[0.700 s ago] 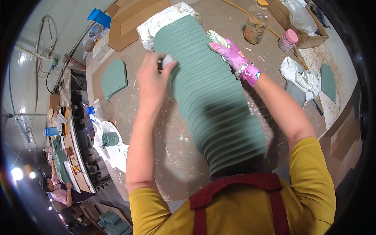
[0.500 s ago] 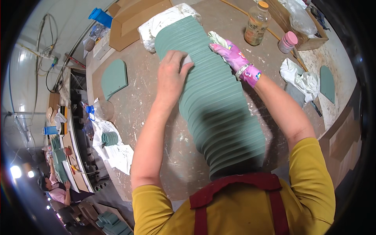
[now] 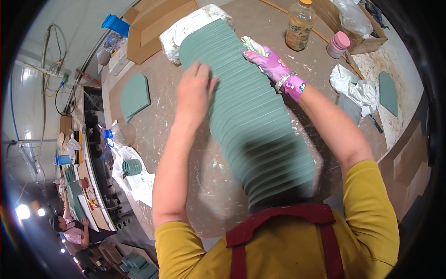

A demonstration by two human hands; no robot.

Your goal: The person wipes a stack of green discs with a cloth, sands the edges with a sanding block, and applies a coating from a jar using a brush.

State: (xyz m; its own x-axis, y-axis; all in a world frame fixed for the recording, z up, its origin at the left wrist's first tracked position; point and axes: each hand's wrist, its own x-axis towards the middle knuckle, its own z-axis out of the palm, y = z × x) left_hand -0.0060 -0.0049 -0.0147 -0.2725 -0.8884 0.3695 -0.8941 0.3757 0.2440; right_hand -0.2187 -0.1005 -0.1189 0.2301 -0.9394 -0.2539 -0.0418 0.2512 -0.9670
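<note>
A long row of green, round-ended flat pieces [image 3: 253,109] stands packed face to face, running away from my body across the table. My left hand [image 3: 193,90] is bare and at the row's left side, its fingers curled in. Motion smears its fingertips, and what they pinch is hidden. On the row's right side lies my right hand [image 3: 278,72] in a pink flowered glove, closed around a pale crumpled cloth [image 3: 252,44], with its thumb along the pieces' edges. White wrapping [image 3: 169,44] sits at the row's far end.
One loose green piece [image 3: 134,97] lies left on the brown table [image 3: 160,100], another [image 3: 388,93] far right. A glass bottle [image 3: 298,28], pink jar [image 3: 338,45] and crumpled white plastic [image 3: 350,88] stand or lie right. An open carton [image 3: 155,32] is at back left. A co-worker [image 3: 74,228] works beyond.
My left hand has shifted slightly left, off the row's top edges, and the pale piece seen in its fingers is now hidden. The right hand stays at the row's side.
</note>
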